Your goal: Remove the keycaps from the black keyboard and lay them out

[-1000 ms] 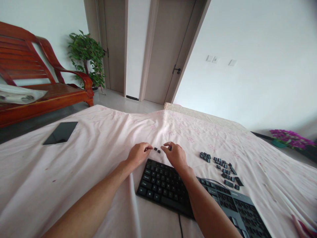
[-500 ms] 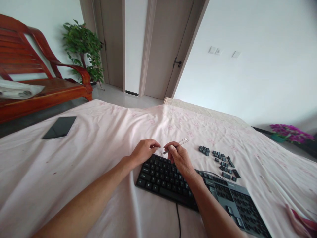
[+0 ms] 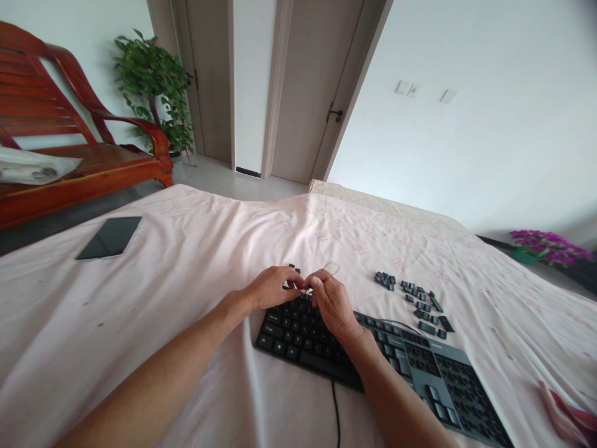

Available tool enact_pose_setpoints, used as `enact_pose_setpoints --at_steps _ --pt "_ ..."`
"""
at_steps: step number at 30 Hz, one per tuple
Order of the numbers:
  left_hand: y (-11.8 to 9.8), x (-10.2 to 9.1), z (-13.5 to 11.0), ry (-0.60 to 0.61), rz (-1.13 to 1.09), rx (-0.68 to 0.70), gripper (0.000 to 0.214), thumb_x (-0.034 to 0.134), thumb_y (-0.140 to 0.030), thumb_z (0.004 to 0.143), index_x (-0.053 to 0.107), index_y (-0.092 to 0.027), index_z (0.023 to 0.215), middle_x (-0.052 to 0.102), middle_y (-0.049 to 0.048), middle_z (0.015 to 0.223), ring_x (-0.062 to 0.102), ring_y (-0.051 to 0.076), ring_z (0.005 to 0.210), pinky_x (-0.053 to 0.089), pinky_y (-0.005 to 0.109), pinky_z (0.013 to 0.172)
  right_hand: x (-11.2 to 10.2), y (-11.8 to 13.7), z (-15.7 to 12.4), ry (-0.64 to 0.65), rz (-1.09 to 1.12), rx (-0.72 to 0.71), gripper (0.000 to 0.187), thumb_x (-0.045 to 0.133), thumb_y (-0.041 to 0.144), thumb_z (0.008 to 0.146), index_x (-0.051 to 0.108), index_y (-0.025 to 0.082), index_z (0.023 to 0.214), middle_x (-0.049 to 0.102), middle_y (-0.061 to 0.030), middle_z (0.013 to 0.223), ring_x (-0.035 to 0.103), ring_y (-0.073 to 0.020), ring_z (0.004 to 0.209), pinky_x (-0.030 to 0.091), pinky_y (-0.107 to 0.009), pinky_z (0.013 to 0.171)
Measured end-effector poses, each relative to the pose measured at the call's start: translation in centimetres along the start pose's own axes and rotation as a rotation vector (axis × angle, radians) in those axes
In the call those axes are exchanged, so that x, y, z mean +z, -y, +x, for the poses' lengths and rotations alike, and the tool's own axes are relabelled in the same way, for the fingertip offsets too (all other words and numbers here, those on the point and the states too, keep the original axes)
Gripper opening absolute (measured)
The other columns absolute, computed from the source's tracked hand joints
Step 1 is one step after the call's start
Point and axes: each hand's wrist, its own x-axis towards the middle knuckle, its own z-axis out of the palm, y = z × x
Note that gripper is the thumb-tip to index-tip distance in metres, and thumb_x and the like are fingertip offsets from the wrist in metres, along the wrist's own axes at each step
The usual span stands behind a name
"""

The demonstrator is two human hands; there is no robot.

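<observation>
A black keyboard [image 3: 317,345] lies slantwise on the pink sheet, with most keycaps on its left part and bare key positions on its right part. Over its upper left edge, my right hand [image 3: 333,305] is closed round a wire keycap puller [image 3: 332,267], whose wire loop sticks out beyond the fingers. My left hand [image 3: 275,287] meets it there, fingertips pinched at the puller's other end; what they grip is too small to make out. Just past the left fingers a few black keycaps [image 3: 295,267] show on the sheet.
Several loose keycaps [image 3: 422,306] lie in groups right of my right hand. A dark tablet [image 3: 111,238] rests at the left of the sheet [image 3: 196,249]. The keyboard's cable [image 3: 336,410] runs toward me. Beyond stand a wooden bench [image 3: 93,168] and a potted plant [image 3: 156,87].
My hands have come together over the keyboard's upper left edge. The left fingertips have closed at the puller's end, and a few keycaps beyond the left hand have come into sight.
</observation>
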Motion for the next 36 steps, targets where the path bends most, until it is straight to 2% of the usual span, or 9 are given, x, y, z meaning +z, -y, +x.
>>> enact_pose_setpoints --at_steps 4,11,18,24,31,34,36 --pt "0.1 -0.1 0.0 0.041 0.071 0.006 0.020 0.065 -0.020 0.074 0.068 -0.021 0.093 0.069 -0.0008 0.089 0.063 0.017 0.084 0.045 0.023 0.073 0.2 0.4 0.3 0.053 -0.066 -0.093 0.039 0.036 0.040 0.099 0.061 0.019 0.077 0.059 -0.0018 0.075 0.057 -0.0133 0.063 0.045 -0.025 0.064" --pt "-0.4 0.4 0.1 0.050 0.127 -0.030 0.016 0.063 -0.030 0.080 0.068 -0.025 0.094 0.068 -0.0007 0.092 0.061 0.019 0.089 0.044 0.026 0.078 0.6 0.4 0.5 0.152 -0.186 -0.226 0.034 0.036 0.034 0.100 0.064 0.021 0.086 0.059 -0.0035 0.084 0.060 -0.0160 0.079 0.046 -0.028 0.075" --pt "-0.1 1.5 0.3 -0.001 0.135 -0.051 0.016 0.065 -0.038 0.079 0.068 -0.023 0.086 0.066 -0.0007 0.086 0.060 0.019 0.086 0.042 0.026 0.075 0.7 -0.6 0.2 0.097 -0.117 -0.247 0.038 0.034 0.039 0.100 0.059 0.022 0.078 0.058 -0.0038 0.082 0.058 -0.0169 0.079 0.047 -0.029 0.075" --pt "-0.3 2.1 0.1 -0.083 0.176 0.003 0.025 0.063 -0.042 0.081 0.059 -0.020 0.071 0.059 -0.0011 0.075 0.056 0.017 0.079 0.039 0.026 0.069 0.6 -1.1 -0.5 0.000 -0.053 -0.162 0.040 0.033 0.043 0.099 0.060 0.021 0.080 0.059 -0.0057 0.081 0.060 -0.0183 0.077 0.049 -0.032 0.075" --pt "-1.1 1.9 -0.2 -0.110 -0.001 0.059 0.015 0.056 -0.031 0.087 0.063 -0.020 0.081 0.062 -0.0012 0.081 0.058 0.015 0.081 0.042 0.025 0.074 0.3 -0.6 -0.8 -0.119 -0.016 -0.177 0.041 0.032 0.039 0.099 0.063 0.020 0.079 0.061 -0.0052 0.077 0.058 -0.0162 0.069 0.049 -0.031 0.073" --pt "-1.0 2.0 0.0 -0.160 -0.065 0.013 0.011 0.057 -0.028 0.086 0.063 -0.020 0.084 0.063 -0.0019 0.081 0.059 0.014 0.078 0.043 0.024 0.073 0.3 -0.2 -0.9 -0.121 -0.052 -0.254 0.034 0.037 0.035 0.099 0.065 0.021 0.087 0.063 -0.0062 0.087 0.060 -0.0176 0.082 0.048 -0.031 0.078" --pt "-0.8 2.1 0.1 -0.190 -0.089 -0.018 0.008 0.059 -0.025 0.083 0.064 -0.020 0.086 0.065 -0.0024 0.081 0.059 0.014 0.077 0.045 0.024 0.072 0.2 0.0 -1.0 -0.108 -0.150 -0.315 0.029 0.039 0.032 0.098 0.067 0.022 0.097 0.065 -0.0065 0.096 0.060 -0.0188 0.088 0.047 -0.033 0.082"
